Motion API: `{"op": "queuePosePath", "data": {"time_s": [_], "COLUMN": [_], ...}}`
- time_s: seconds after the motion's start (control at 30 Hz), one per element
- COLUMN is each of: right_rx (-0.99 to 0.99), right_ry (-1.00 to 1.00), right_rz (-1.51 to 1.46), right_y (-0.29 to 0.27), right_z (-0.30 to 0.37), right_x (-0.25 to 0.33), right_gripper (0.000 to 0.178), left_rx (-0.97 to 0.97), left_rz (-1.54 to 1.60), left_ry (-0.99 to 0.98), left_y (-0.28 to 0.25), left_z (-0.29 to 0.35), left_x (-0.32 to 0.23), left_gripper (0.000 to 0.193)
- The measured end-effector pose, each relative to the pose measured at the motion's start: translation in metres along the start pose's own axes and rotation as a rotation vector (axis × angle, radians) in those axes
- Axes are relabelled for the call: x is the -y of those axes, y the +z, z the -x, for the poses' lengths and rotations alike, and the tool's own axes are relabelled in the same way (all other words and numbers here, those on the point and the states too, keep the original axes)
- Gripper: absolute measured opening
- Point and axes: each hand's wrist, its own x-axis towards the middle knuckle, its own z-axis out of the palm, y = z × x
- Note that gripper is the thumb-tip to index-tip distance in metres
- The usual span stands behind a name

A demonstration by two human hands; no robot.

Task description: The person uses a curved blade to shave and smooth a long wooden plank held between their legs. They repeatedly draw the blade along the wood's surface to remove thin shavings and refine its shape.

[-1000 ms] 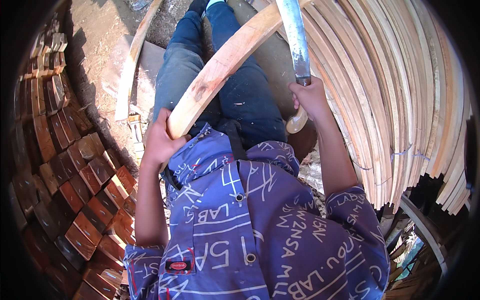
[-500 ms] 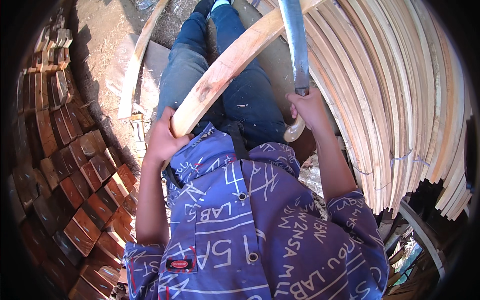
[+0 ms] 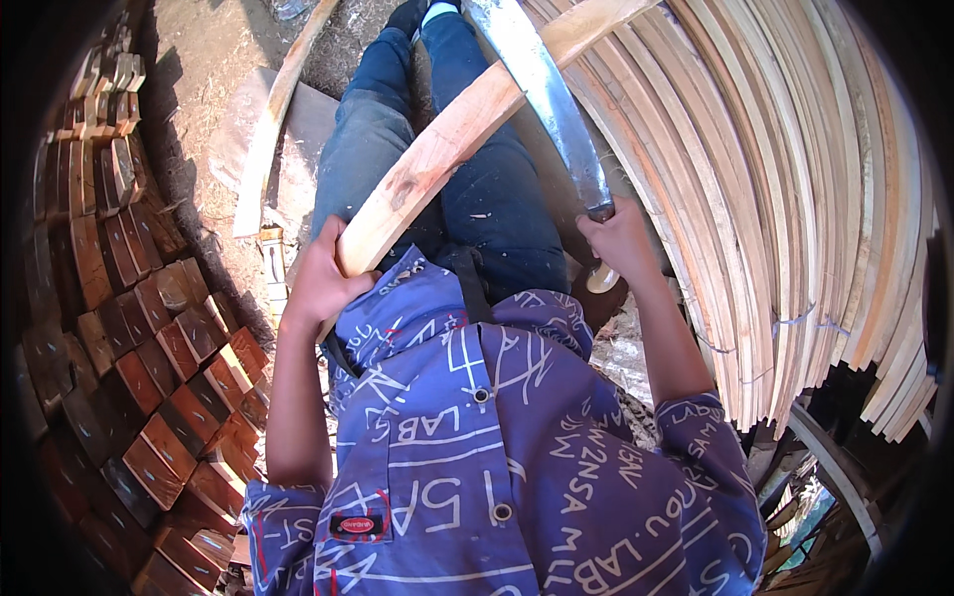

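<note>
left hand [image 3: 330,278] is clasping the plank [image 3: 447,149], likely stiff and weighty, by its near end. right hand [image 3: 618,240] is clenching the machete [image 3: 549,91] by its handle.

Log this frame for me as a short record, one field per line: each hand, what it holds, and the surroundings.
Left hand: gripping the near end of a wooden board
Right hand: closed around the handle of a large knife
Board position: slanting over the legs toward the upper right
Knife position: crossing in front of the board's upper part; contact unclear
Right side: stacked long wooden strips
Left side: piled brown wood blocks
Upper left: loose pale strip
</note>
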Motion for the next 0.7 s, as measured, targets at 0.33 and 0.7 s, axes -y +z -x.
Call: {"op": "queuePosePath", "data": {"time_s": [0.33,0.7], "right_rx": [0.047,0.061], "right_ry": [0.184,0.154], "right_rz": [-0.372,-0.369], "right_y": [0.0,-0.015], "right_z": [-0.007,-0.012], "right_x": [0.015,0.011], "right_gripper": [0.012,0.018], "left_rx": [0.03,0.074], "left_rz": [0.076,0.076], "left_ry": [-0.02,-0.061], "left_y": [-0.001,-0.004], "left_z": [-0.001,0.0], "left_x": [-0.004,-0.01], "left_gripper": [0.048,0.046]}}
